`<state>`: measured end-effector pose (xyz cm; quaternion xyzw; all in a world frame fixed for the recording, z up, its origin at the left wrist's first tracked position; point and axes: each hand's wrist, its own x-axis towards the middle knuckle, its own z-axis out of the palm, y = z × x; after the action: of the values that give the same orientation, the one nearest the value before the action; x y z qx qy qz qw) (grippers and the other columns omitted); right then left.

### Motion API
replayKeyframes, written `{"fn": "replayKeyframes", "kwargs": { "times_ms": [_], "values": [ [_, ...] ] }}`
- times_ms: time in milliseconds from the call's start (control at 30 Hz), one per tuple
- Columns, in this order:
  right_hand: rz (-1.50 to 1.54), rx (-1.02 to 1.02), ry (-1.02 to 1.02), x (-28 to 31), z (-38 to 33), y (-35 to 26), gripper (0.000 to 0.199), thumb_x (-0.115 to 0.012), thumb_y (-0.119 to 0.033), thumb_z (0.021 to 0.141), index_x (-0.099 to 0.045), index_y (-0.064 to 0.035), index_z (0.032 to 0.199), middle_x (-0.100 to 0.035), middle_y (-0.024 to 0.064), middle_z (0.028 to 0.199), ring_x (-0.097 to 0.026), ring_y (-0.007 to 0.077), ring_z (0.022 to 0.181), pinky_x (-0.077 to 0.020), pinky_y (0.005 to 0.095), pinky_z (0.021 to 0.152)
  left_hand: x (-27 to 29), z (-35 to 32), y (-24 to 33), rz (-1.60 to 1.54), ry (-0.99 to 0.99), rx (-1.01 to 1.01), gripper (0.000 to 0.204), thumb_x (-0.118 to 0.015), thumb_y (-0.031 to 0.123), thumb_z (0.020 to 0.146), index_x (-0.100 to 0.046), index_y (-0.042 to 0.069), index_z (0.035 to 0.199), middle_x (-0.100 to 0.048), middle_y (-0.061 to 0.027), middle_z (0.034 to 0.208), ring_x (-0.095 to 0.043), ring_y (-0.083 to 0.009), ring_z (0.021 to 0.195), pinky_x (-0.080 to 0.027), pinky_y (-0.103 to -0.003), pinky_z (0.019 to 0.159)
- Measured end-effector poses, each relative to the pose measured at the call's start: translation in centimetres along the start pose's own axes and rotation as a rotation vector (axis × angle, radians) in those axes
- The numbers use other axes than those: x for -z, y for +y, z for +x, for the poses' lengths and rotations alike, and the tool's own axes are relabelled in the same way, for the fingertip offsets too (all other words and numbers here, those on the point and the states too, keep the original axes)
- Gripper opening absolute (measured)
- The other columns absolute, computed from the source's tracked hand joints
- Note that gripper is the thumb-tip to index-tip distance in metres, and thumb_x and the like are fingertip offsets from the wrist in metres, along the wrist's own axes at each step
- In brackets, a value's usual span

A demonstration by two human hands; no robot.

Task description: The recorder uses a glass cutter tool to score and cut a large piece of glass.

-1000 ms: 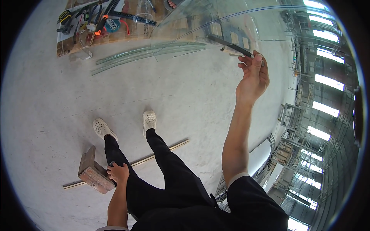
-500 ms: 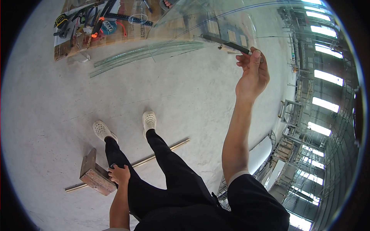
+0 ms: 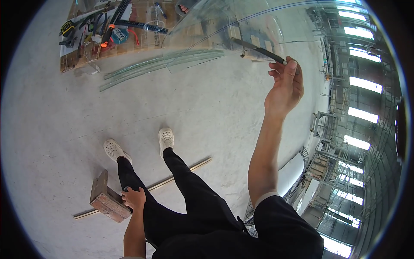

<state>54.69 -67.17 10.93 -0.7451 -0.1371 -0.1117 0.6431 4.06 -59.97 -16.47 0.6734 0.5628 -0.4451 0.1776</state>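
My right hand [image 3: 284, 88], raised at the far right, is closed round one end of a long, dark, flat bar-shaped tool [image 3: 261, 52]. The tool slants away from my fingers to the left, its far end at the glass sheet [image 3: 202, 32]; whether it touches cannot be told. Clear and curved at the edge, the sheet bears a blue drawn line and reaches past the table's near side. Low down, my left hand [image 3: 134, 197] rests against my left leg beside a worn wooden stool [image 3: 113, 207]. Its fingers curl round something small and dark, too hidden to name.
On the wooden table [image 3: 146, 41] lie a black square [image 3: 140, 26], a tape measure [image 3: 67, 28], an orange-tipped tool [image 3: 106, 38] and a pen [image 3: 160, 10]. Glass strips [image 3: 138, 69] show below its edge. A wooden strip [image 3: 181, 172] lies on the floor behind my feet.
My right hand has moved slightly right and toward me, and the tool's far end has shifted right along the glass. My left hand stays at my leg. The whole view has shifted a little.
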Motion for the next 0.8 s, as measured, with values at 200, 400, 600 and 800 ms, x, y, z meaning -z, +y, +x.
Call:
{"fn": "replayKeyframes", "kwargs": {
  "times_ms": [200,400,600,800],
  "values": [
    [0.032,-0.008,-0.019,1.0,0.3,-0.5,0.036,-0.061,-0.03,0.1,-0.059,0.0033,0.113,-0.07,0.011,0.086,-0.064,0.0151,0.071,-0.0462,0.0263,0.065,0.2,-0.2,0.1,0.006,-0.008,0.007,0.055,-0.066,0.044,0.085,-0.059,0.005,0.122,-0.043,-0.0217,0.133,-0.048,-0.0395,0.12,-0.048,-0.054,0.089],
    [0.127,-0.073,-0.037,1.1,0.4,-0.5,0.036,-0.061,-0.03,0.1,-0.06,0.0025,0.113,-0.071,0.0114,0.087,-0.063,0.0149,0.071,-0.0454,0.0257,0.063,-0.5,0.4,-0.3,0.043,-0.004,0.001,0.058,-0.066,0.045,0.085,-0.057,0.008,0.128,-0.045,-0.0194,0.131,-0.051,-0.0392,0.119,-0.05,-0.056,0.09],
    [0.064,-0.037,-0.008,1.0,0.3,-1.2,0.035,-0.061,-0.03,0.1,-0.06,0.0019,0.114,-0.071,0.0119,0.087,-0.063,0.0155,0.068,-0.0456,0.0257,0.062,-0.3,0.2,-0.1,0.043,-0.006,-0.003,0.059,-0.065,0.046,0.085,-0.057,0.007,0.129,-0.046,-0.0197,0.129,-0.051,-0.0397,0.119,-0.05,-0.055,0.091],
    [0.099,-0.058,-0.047,1.1,-0.1,-1.6,0.035,-0.061,-0.03,0.1,-0.06,0.0015,0.114,-0.072,0.0129,0.088,-0.065,0.0165,0.067,-0.0466,0.0256,0.062,0.2,0.1,-0.7,0.059,0.011,0.018,0.059,-0.065,0.046,0.085,-0.057,0.008,0.13,-0.048,-0.0198,0.128,-0.051,-0.0398,0.118,-0.05,-0.054,0.092]
  ]
}}
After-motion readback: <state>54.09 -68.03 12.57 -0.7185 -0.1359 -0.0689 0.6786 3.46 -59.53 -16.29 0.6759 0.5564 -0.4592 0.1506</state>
